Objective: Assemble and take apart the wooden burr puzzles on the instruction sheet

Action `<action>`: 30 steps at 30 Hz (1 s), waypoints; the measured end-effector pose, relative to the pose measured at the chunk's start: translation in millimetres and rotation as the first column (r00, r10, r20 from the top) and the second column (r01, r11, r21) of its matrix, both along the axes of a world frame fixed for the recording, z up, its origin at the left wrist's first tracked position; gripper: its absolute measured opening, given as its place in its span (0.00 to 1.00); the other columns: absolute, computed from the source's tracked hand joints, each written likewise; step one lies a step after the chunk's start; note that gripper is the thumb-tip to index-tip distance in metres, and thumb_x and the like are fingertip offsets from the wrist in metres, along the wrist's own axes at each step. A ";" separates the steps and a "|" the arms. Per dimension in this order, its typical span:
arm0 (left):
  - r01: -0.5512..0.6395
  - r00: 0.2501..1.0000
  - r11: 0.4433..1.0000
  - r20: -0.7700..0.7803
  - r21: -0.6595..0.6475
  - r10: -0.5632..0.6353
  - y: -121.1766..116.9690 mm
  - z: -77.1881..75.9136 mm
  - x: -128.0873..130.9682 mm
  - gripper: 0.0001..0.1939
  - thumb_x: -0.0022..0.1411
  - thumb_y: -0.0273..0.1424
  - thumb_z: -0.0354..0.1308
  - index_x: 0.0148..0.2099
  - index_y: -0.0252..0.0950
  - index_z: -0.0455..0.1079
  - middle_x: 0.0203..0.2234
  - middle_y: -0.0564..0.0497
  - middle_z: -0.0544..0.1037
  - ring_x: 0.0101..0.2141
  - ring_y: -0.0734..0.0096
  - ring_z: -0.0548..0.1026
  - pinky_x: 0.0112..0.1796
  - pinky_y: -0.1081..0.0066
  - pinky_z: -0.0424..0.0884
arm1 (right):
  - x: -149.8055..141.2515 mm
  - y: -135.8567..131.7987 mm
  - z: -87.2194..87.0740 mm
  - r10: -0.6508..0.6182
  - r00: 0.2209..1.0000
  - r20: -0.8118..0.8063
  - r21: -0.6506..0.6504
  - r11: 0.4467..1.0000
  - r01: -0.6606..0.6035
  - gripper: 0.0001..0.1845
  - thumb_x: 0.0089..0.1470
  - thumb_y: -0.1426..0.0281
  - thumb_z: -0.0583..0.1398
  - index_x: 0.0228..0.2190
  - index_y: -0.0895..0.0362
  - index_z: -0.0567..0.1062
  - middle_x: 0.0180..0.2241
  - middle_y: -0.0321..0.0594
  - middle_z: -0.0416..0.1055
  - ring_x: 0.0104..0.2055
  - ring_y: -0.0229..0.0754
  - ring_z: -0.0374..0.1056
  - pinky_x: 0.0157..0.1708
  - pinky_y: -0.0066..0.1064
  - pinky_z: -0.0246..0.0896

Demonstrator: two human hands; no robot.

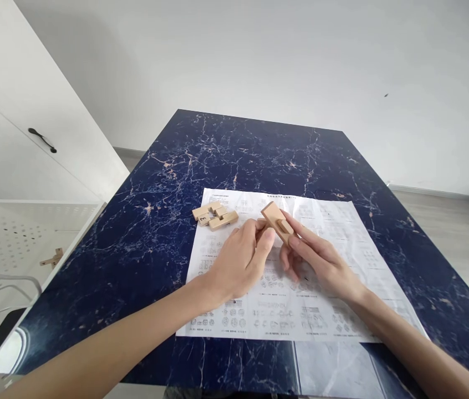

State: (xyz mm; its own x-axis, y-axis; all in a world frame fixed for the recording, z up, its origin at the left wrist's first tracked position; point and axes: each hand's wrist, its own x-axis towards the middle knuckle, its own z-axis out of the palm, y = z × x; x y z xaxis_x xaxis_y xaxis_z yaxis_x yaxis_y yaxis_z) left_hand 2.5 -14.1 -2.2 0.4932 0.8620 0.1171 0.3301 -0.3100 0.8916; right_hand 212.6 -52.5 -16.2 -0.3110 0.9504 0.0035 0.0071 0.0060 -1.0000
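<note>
Wooden pieces in hand: one small group of pale blocks point(274, 215), held up over the middle of the sheet; one long block shows its broad face, tilted, with one shorter piece standing out from it. The exact count is hidden by the fingers.
Hands: two, both closed around that group and close together.
Left hand point(238, 257): fingers curled, thumb pressing near the lower left side of the long block, gripping wood partly hidden behind the fingers.
Right hand point(317, 255): thumb and forefinger pinch the long block from its right side; the other fingers bend beneath.
Loose wooden pieces: one cluster of notched blocks point(223, 222) at the sheet's upper left edge, partly over the tabletop; one block bears a "3". Where each block ends is hard to tell.
Paper: one printed sheet point(346, 233) with rows of small diagrams, under both hands.
Tabletop: one, dark blue with pale veins point(251, 149).
Left side: one wooden item point(54, 257) on a white perforated surface point(14, 233).
Cabinet: one black handle point(42, 141).
</note>
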 end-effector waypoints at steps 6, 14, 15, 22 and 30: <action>0.111 0.974 0.994 0.199 0.013 -0.111 0.7 3.1 0.8 0.27 0.83 0.45 0.34 0.37 0.40 0.67 0.28 0.50 0.78 0.39 0.61 0.77 0.53 0.56 0.68 | -3.7 -4.6 -2.9 0.060 0.985 0.163 0.190 0.978 -0.091 0.29 0.78 0.66 0.51 0.74 0.36 0.57 0.37 0.37 0.74 0.28 0.37 0.68 0.29 0.34 0.71; 0.136 0.960 0.991 0.246 -0.001 -0.132 2.3 -0.3 -0.6 0.25 0.84 0.45 0.33 0.39 0.41 0.63 0.23 0.54 0.75 0.32 0.64 0.73 0.47 0.58 0.68 | -12.8 -9.7 -3.6 0.092 0.994 0.066 0.165 0.981 -0.102 0.42 0.77 0.70 0.51 0.76 0.33 0.31 0.38 0.36 0.76 0.25 0.36 0.71 0.25 0.32 0.72; 0.130 0.960 0.991 0.247 0.014 -0.129 2.7 -1.3 -0.6 0.25 0.84 0.45 0.34 0.39 0.41 0.63 0.22 0.54 0.75 0.32 0.64 0.73 0.47 0.58 0.68 | -14.1 -10.4 -2.5 0.089 0.995 0.054 0.157 0.983 -0.096 0.43 0.77 0.70 0.51 0.76 0.34 0.30 0.39 0.36 0.76 0.25 0.36 0.72 0.25 0.32 0.72; 0.133 0.952 0.987 0.266 0.089 -0.152 2.8 -5.4 -1.0 0.27 0.82 0.48 0.34 0.38 0.40 0.64 0.26 0.50 0.74 0.36 0.61 0.71 0.46 0.56 0.66 | -15.0 -11.5 2.4 0.047 0.998 0.040 0.169 0.984 -0.054 0.38 0.77 0.67 0.52 0.76 0.37 0.39 0.40 0.39 0.77 0.28 0.40 0.76 0.27 0.35 0.73; 0.217 0.865 0.901 0.501 -0.375 0.001 -1.8 6.2 2.9 0.15 0.81 0.45 0.44 0.46 0.40 0.60 0.34 0.54 0.65 0.33 0.69 0.64 0.40 0.64 0.66 | -1.6 -4.3 2.6 -0.004 0.999 -0.054 0.098 0.995 0.009 0.34 0.77 0.61 0.53 0.75 0.32 0.46 0.39 0.40 0.77 0.24 0.43 0.74 0.23 0.40 0.69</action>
State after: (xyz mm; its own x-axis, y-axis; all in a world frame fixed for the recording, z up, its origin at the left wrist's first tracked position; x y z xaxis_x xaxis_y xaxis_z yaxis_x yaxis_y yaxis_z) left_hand 5.4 -15.8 4.0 0.5605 0.8280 0.0157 -0.1847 0.1065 0.9770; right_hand 211.0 -56.7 -13.5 -0.3014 0.9467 0.1137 -0.0462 0.1046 -0.9934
